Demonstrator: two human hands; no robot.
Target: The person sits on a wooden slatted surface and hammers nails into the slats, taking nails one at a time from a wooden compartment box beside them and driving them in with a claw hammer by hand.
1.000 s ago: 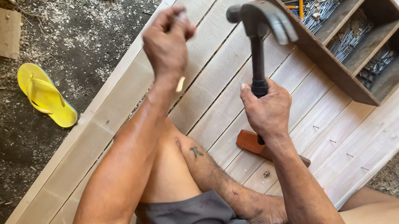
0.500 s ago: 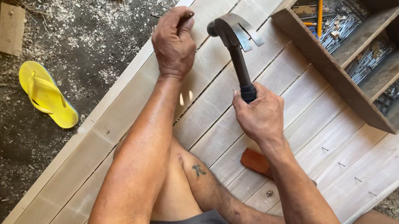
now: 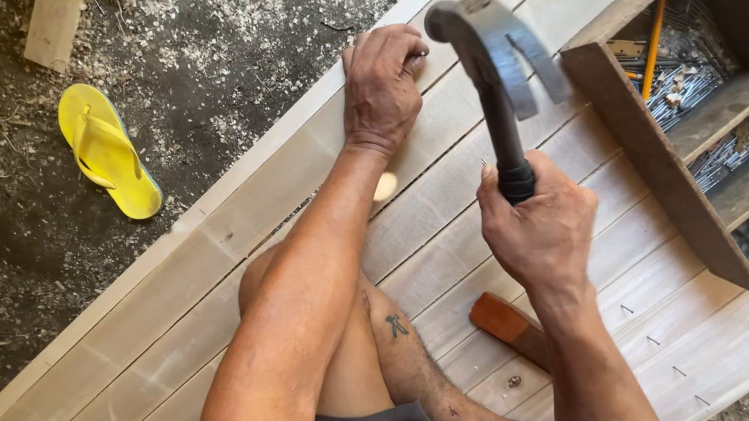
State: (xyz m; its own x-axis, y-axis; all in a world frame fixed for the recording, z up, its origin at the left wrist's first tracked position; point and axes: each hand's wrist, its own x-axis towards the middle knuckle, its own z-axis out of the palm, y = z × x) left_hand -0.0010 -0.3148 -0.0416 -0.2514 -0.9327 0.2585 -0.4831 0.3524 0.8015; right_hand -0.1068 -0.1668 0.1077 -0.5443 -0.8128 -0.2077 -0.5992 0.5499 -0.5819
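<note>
My right hand [image 3: 541, 233] grips the black handle of a claw hammer [image 3: 493, 59], whose grey head is raised above the pale wooden boards [image 3: 163, 337]. My left hand [image 3: 384, 82] rests on the boards near their far edge, fingers pinched together as if on a small nail that is too small to make out. The hammer head hangs just right of that hand. My bare leg lies folded on the boards between my arms.
A brown wooden box [image 3: 647, 144] with compartments holds several nails and an orange pencil [image 3: 654, 44] at the right. A brown wood piece [image 3: 507, 322] lies near my right wrist. Yellow flip-flops [image 3: 108, 151] and wood offcuts [image 3: 55, 25] lie on the sawdust-covered ground.
The hammer head has swung down toward my left hand and come back up over the boards. My left hand has lowered from the air onto the boards.
</note>
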